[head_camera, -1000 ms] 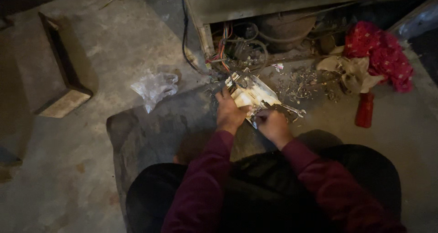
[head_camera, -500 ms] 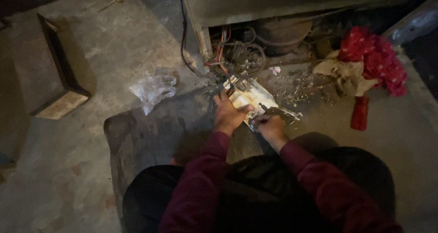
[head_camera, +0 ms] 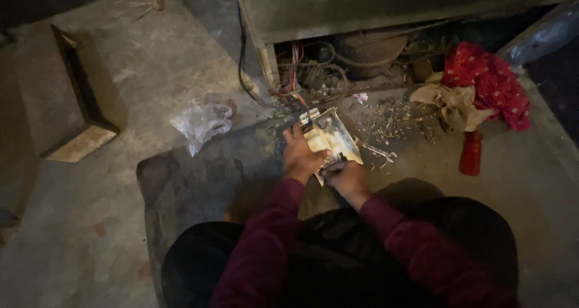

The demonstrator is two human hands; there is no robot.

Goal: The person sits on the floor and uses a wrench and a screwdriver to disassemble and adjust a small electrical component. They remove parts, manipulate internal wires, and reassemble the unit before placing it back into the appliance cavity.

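My left hand [head_camera: 301, 154] grips the left edge of a pale, dirty rectangular part [head_camera: 333, 138] that lies tilted on the floor in front of me. Coloured wires [head_camera: 294, 82] run from its top corner into the open base of a grey appliance [head_camera: 362, 12]. My right hand [head_camera: 345, 178] is closed at the part's lower corner, and a thin dark tool seems to stick out of it; I cannot make it out clearly. Both sleeves are dark red.
A crumpled clear plastic bag [head_camera: 202, 122] lies to the left. A spanner [head_camera: 377, 151] and scattered debris lie right of the part. Further right are a red-handled tool [head_camera: 470, 153], a beige rag [head_camera: 455, 103] and a red cloth [head_camera: 488, 79]. A wooden box [head_camera: 72, 97] stands at left.
The view has drifted slightly; both hands stay on the pale part in almost the same grip, with the right hand working at its lower corner.
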